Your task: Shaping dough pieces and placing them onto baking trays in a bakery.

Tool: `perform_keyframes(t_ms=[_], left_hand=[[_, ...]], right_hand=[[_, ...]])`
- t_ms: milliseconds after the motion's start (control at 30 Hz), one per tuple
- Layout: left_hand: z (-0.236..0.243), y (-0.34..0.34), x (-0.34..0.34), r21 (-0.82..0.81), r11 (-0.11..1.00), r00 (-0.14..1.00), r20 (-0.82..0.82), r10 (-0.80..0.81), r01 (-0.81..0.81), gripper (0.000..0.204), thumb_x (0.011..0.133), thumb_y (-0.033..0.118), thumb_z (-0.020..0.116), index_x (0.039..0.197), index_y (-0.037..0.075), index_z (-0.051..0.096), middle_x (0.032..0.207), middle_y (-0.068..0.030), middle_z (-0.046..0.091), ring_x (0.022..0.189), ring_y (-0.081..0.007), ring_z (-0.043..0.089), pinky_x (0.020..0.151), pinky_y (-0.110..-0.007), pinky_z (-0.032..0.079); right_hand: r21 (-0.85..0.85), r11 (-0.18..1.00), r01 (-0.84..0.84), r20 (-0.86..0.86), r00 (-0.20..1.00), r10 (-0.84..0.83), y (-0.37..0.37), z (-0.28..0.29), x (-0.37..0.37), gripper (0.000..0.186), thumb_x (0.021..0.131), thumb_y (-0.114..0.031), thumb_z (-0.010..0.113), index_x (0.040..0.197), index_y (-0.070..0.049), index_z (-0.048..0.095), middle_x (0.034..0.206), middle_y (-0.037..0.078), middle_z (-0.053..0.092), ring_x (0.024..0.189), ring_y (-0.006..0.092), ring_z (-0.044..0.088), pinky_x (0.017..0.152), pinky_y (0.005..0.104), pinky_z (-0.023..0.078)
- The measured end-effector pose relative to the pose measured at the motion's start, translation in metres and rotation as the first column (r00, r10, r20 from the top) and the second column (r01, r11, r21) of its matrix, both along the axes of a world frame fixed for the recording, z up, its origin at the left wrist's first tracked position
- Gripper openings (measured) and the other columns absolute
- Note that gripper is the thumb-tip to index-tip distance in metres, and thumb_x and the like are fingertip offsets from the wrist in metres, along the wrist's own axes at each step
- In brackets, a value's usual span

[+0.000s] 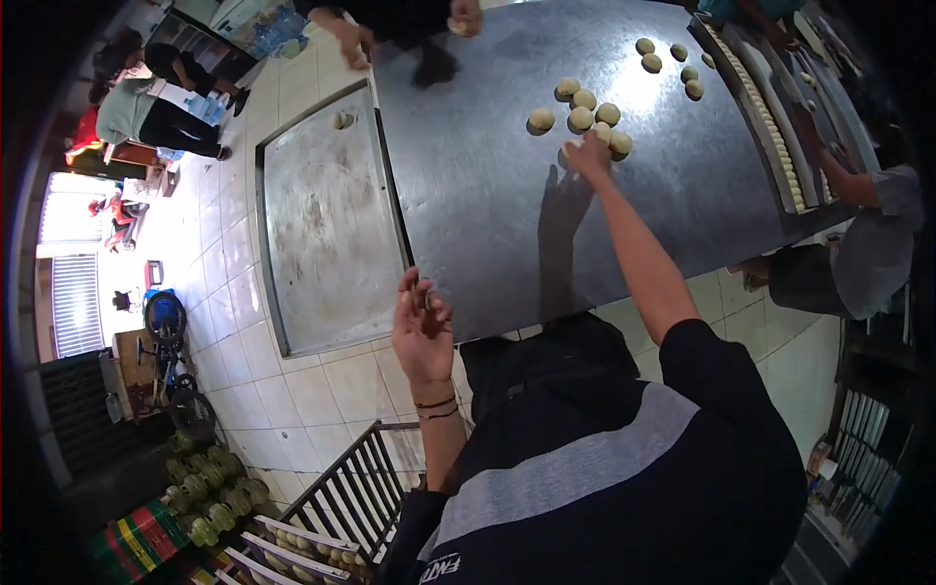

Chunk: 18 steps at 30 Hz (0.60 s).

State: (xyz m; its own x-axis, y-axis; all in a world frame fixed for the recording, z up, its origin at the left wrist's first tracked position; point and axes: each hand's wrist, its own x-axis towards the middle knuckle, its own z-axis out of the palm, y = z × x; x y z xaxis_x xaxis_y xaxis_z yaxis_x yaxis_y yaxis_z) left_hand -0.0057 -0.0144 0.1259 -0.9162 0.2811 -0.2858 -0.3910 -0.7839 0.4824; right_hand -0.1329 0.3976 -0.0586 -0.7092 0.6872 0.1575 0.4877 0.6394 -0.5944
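Holds the bare right hand (pixel 591 159) at a cluster of round, cream-coloured dough balls (pixel 581 118) on the shiny grey metal tabletop (pixel 468 156), cannot tell past hidden fingertips whether grasping any, and holds the bare left hand (pixel 425 331) released, loosely curled, by the near left corner

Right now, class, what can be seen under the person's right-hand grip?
Under the right-hand grip lies the metal tabletop, pale dough balls showing just beyond and to its right. The spot directly beneath is covered, so any dough there cannot be seen.
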Motion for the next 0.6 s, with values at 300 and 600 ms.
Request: perform_keyframes(t_ms=[300,600], left_hand=[[-0.051,0.054,0.038,-0.568,0.785,0.969,0.135,-0.208,0.248,0.029,0.108,0.018,0.052,0.134,0.007,0.058,0.118,-0.0072,0.068,0.098,-0.015,0.064,0.083,-0.03,0.051],[-0.063,0.084,0.013,-0.691,0.628,0.92,0.148,-0.362,0.358,0.032,0.109,0.021,0.05,0.135,0.003,0.057,0.122,-0.0094,0.066,0.102,-0.017,0.065,0.091,-0.033,0.053]], right_hand=[[-0.344,0.887,-0.309,-0.158,0.95,0.269,0.011,0.011,0.048,0.046,0.083,-0.029,0.074,0.124,-0.015,0.058,0.114,0.021,0.071,0.11,0.0435,0.066,0.093,0.0526,0.051],[-0.331,0.929,-0.164,0.363,0.887,0.286,0.088,0.041,0.051,0.048,0.076,-0.045,0.08,0.106,-0.008,0.077,0.11,0.016,0.075,0.103,0.0363,0.071,0.085,0.0489,0.056]])
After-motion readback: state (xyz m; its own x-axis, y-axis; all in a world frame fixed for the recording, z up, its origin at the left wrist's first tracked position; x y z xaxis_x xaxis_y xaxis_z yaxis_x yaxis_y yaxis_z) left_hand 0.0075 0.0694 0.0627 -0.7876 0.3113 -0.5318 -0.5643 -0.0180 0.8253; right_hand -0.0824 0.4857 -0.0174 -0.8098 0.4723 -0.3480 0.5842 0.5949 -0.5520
